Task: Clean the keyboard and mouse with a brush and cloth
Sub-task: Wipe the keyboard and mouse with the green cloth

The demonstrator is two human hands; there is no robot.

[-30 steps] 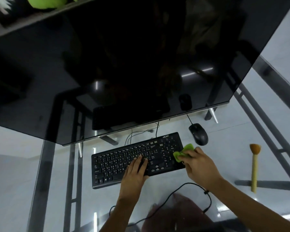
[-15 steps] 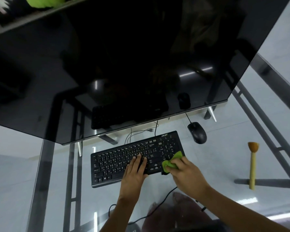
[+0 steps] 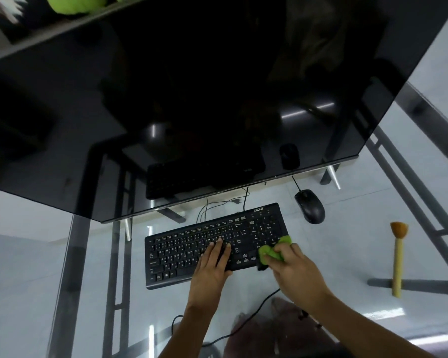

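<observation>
A black keyboard point(image 3: 212, 245) is laid on a glass tabletop point(image 3: 347, 244), turned slightly so that its right end sits further from the person; the left hand point(image 3: 212, 267) is spread flat on the lower middle keys, fingers extended and nothing gripped; the right hand point(image 3: 292, 270) is closed around a bunched green cloth point(image 3: 273, 250), which is pressed against the lower right corner of the keyboard, at the number pad. A black wired mouse point(image 3: 309, 206) is placed on the tabletop beyond and to the right of the keyboard, apart from it and untouched; its cable is led back under the monitor edge. A brush point(image 3: 398, 257) with a pale yellow handle and orange-brown bristles is laid on the tabletop well to the right of the keyboard, bristles pointing away from the person, clear of both hands. A large dark monitor point(image 3: 192, 99) is positioned behind the keyboard; the keyboard and mouse are mirrored in its lower screen. A black cable point(image 3: 248, 317) is seen running below the right wrist; grey frame bars are seen through the glass.
</observation>
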